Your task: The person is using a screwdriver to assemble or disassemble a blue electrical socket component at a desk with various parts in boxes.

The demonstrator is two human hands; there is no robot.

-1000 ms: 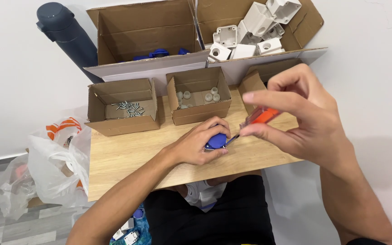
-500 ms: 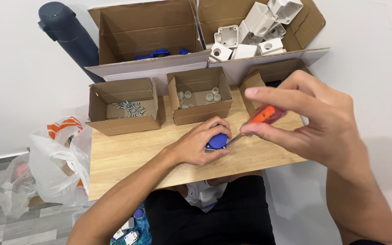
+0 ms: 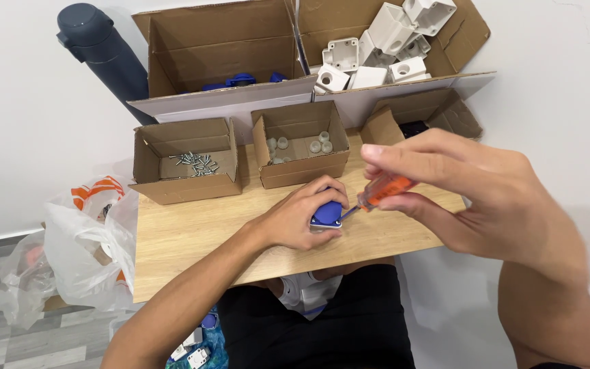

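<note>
— Where's the blue part?
— On the wooden table (image 3: 192,232), clamped under the left hand (image 3: 302,217): blue part (image 3: 327,214).
— And the right hand (image 3: 472,198)?
— Its grip is closed around an orange-handled screwdriver (image 3: 380,191), tip touching the part.

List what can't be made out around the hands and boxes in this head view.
- Blue part: mostly covered by the left hand; its full shape is hidden.
- Screwdriver tip: too small to tell what it meets.
- Dark item in the right small box: hidden by the box flap.
- Blue pieces in the big left box: cut off by the box wall.
- Right hand: its fingers hide most of the handle.
</note>
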